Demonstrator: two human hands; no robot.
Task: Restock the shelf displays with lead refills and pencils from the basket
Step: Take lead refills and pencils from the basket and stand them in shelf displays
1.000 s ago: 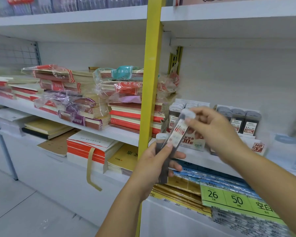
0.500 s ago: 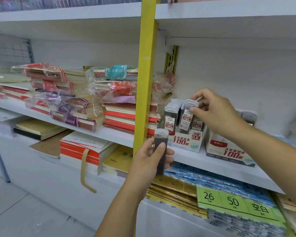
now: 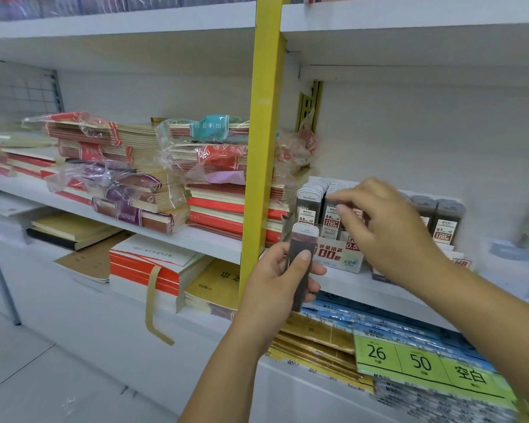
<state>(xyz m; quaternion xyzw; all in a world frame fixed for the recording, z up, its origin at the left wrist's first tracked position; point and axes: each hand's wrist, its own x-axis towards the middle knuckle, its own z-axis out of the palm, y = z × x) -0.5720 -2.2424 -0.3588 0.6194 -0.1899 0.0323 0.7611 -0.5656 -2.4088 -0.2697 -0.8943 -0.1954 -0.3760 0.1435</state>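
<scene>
Now left hand [image 3: 275, 280] grips a lead refill [image 3: 302, 243] before white shelf [image 3: 214, 239]; right hand [image 3: 391, 233] blurred, grip unclear.

two hands [image 3: 275, 279] [image 3: 391, 233], one held refill [image 3: 301, 241]

My left hand [image 3: 275, 276] grips a slim dark plastic case [image 3: 300, 242] upright; my right hand [image 3: 388, 227] reaches forward, fingers loose.

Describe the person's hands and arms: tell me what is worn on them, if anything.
Nothing worn is visible. The left hand and the right hand are bare, without gloves. Both arms are uncovered as far as the frame shows, with no sleeve in view. No ring shows on the fingers, and no watch or band on either wrist.
</scene>
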